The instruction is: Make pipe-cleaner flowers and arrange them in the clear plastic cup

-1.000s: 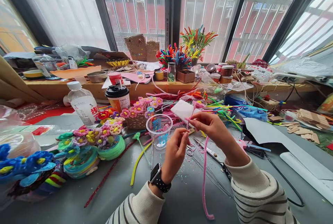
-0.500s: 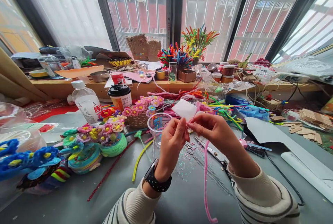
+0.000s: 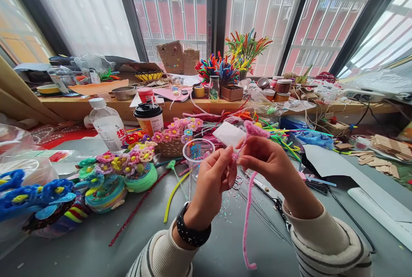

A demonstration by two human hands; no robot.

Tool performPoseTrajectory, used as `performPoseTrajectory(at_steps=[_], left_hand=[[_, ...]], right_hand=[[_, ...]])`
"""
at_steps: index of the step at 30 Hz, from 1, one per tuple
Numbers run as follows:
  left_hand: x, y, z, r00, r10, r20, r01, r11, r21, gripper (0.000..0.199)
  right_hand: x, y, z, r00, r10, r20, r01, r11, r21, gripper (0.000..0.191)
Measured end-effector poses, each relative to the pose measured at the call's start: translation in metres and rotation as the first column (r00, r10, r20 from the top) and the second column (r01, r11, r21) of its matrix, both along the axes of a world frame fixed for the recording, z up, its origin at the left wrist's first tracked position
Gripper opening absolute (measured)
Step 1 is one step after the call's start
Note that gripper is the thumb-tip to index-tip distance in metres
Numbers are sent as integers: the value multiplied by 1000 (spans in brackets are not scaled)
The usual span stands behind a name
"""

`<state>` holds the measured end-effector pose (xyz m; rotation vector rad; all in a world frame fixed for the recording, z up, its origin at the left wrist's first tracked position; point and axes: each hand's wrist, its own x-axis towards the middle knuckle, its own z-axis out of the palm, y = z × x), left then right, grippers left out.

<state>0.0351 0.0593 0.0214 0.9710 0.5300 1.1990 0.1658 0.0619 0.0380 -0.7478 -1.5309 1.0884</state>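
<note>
Between my two hands is a pink pipe cleaner [image 3: 247, 221], its long free end hanging down over the grey table and hooked at the tip. My left hand [image 3: 216, 173] pinches it between thumb and fingers. Close beside, my right hand [image 3: 268, 159] is closed on it too. A fuzzy pink shaped part [image 3: 255, 129] sticks up above my right fingers, apparently joined to the same piece. Just behind my hands lies a white square of paper [image 3: 228, 133]. A clear plastic cup [image 3: 198, 151] stands left of my left hand. My fingers hide where the pieces meet.
Pipe-cleaner flowers [image 3: 128, 161] crowd the left, near a plastic bottle [image 3: 107, 124] and a lidded paper cup [image 3: 148, 118]. Scissors [image 3: 273, 197] and thin wires [image 3: 264, 217] lie under my right arm. Loose pipe cleaners [image 3: 285, 133] pile up behind; wooden sticks [image 3: 376, 163] are at right.
The hanging pink end has swung left and upward. The fuzzy pink part now shows more above my right hand. My hands remain together, slightly turned.
</note>
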Motion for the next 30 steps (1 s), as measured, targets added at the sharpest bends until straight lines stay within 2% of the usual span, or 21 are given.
performPoseTrajectory(at_steps=[4, 9, 13, 15, 18, 23, 27, 30], left_hand=[[0, -2, 3, 997, -71, 17, 72, 997, -33, 34], [-3, -7, 7, 985, -168, 31, 170, 983, -70, 26], [-5, -6, 7, 961, -272, 51, 276, 955, -108, 24], [-6, -5, 7, 959, -280, 45, 284, 953, -108, 24], [-7, -6, 9, 974, -226, 5, 225, 970, -90, 25], [-5, -10, 14, 995, -52, -91, 51, 999, -17, 16], [-4, -13, 15, 990, 58, -125, -49, 996, 78, 18], [-6, -11, 13, 974, 100, -201, -66, 983, 172, 19]], right_hand=[[1, 2, -4, 1000, 7, 0, -7, 999, 47, 21], [1, 3, -6, 999, 53, 7, -54, 988, 147, 12], [1, 3, -4, 1000, 22, 22, -26, 979, 200, 12], [1, 3, -3, 1000, -15, 26, 9, 977, 211, 11], [0, 2, -1, 995, -89, 34, 79, 973, 216, 7], [1, 2, -1, 986, -168, 22, 159, 964, 213, 1], [1, 2, -2, 980, -198, 11, 192, 961, 199, 1], [1, 2, -2, 982, -189, -8, 187, 965, 186, 2]])
